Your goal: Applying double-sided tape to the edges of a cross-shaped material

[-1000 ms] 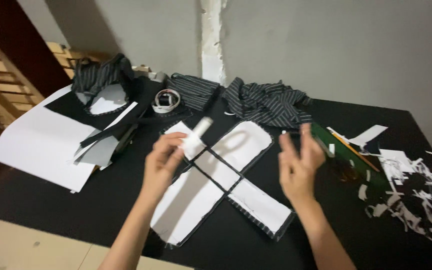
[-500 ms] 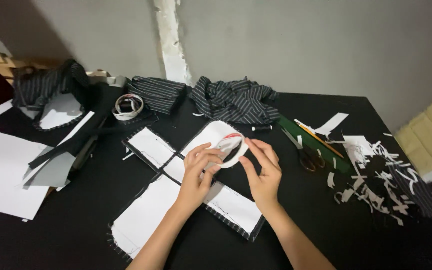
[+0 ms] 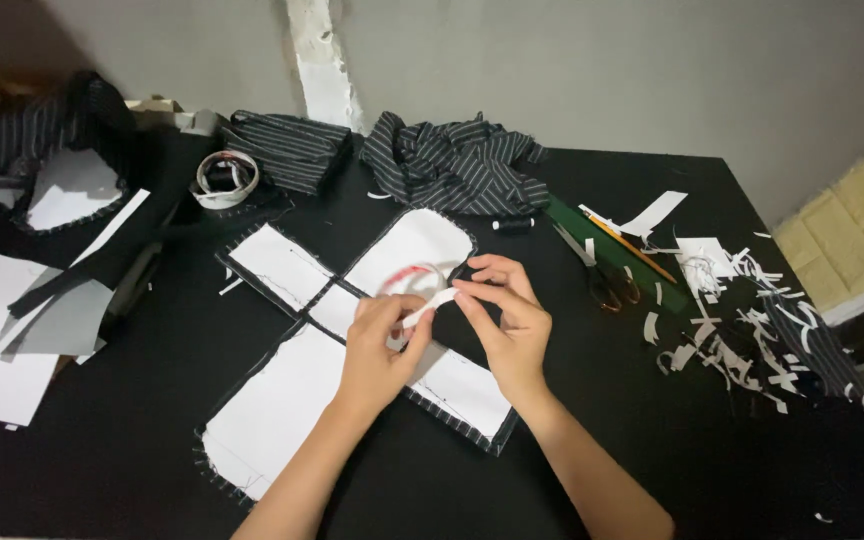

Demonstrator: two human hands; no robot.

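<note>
Head view: the left hand (image 3: 380,335) and right hand (image 3: 508,318), fingers pinched together, both grip a roll of clear tape (image 3: 417,284) and its white pulled end, above four white-faced striped fabric panels (image 3: 282,400) on a black table (image 3: 132,440). The thin, translucent strip could twist and stick to itself if tension slackens. Scissors (image 3: 607,280) lie right.

Black table (image 3: 592,470). White panels edged in black pinstripe, cross-shaped fabric piece (image 3: 282,400). Black cloth with thin white stripes, crumpled heap (image 3: 457,165). White paper scraps (image 3: 742,330). White tape strip (image 3: 430,305). Yellow pencil (image 3: 632,247). Grey wall (image 3: 602,70).
</note>
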